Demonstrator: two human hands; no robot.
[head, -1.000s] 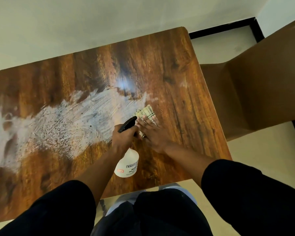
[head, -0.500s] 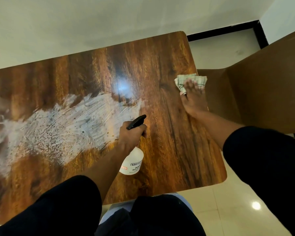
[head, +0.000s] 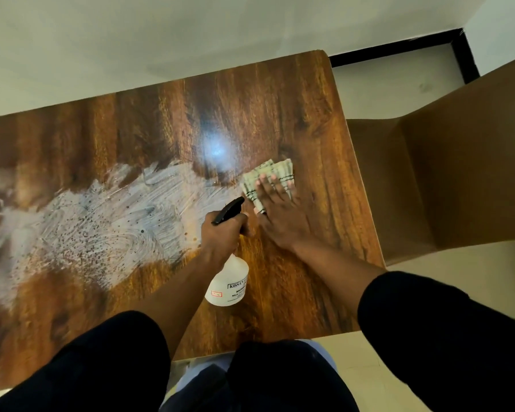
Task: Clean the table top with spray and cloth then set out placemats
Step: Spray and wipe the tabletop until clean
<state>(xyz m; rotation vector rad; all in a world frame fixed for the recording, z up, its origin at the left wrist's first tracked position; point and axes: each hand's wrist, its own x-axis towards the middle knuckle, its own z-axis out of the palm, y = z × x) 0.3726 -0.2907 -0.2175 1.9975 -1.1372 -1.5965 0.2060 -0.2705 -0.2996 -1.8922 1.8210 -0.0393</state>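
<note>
- Wooden table top (head: 295, 120) fills the frame's middle, with white foamy smear (head: 101, 221) across its left half.
- Right hand (head: 280, 215) presses flat, fingers spread, on the checked cloth (head: 252, 179) right of centre.
- Left hand (head: 220, 236) grips the spray bottle (head: 228, 286) just beside it.

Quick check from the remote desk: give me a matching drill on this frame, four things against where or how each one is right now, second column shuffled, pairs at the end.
Things:
1. spray bottle
2. cloth
3. white smear
4. chair

States:
A. beyond the right edge of the table
B. pressed flat under the right hand
C. spread across the left and middle of the table top
D. gripped at the neck by the left hand

Pairs: 1-D, 2-B, 3-C, 4-A
</note>
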